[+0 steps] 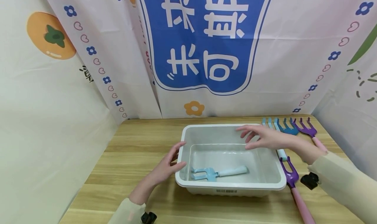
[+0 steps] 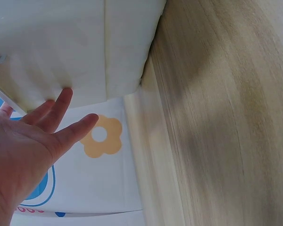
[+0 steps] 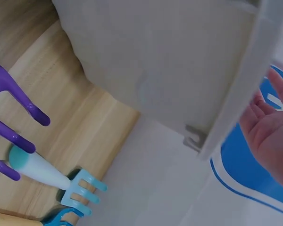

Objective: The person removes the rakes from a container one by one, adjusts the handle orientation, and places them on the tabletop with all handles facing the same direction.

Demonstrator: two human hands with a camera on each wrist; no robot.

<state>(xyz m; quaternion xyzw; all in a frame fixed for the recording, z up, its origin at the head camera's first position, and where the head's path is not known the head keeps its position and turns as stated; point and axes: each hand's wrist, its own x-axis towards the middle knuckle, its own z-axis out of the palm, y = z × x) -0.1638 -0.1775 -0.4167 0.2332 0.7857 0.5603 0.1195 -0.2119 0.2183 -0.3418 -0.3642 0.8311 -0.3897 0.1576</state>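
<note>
A white plastic bin [image 1: 229,185] stands on the wooden table, with a light blue hand fork [image 1: 210,174] lying inside near its front wall. My left hand [image 1: 166,166] is at the bin's left rim, fingers spread and touching its side; the left wrist view shows straight fingertips [image 2: 66,92] against the outer wall. Above the bin's right rear part hovers my right hand [image 1: 263,137], loosely bent and holding nothing. To the right of the bin lie a purple fork with a pink handle [image 1: 291,177] and a light blue rake [image 3: 80,190], partly hidden by the right arm.
A dark blue rake [image 1: 288,128] and a purple rake [image 1: 306,129] lie at the table's back right corner. Printed cloth [image 1: 279,70] hangs behind the table and at both sides. The wooden table [image 1: 141,142] extends left of the bin.
</note>
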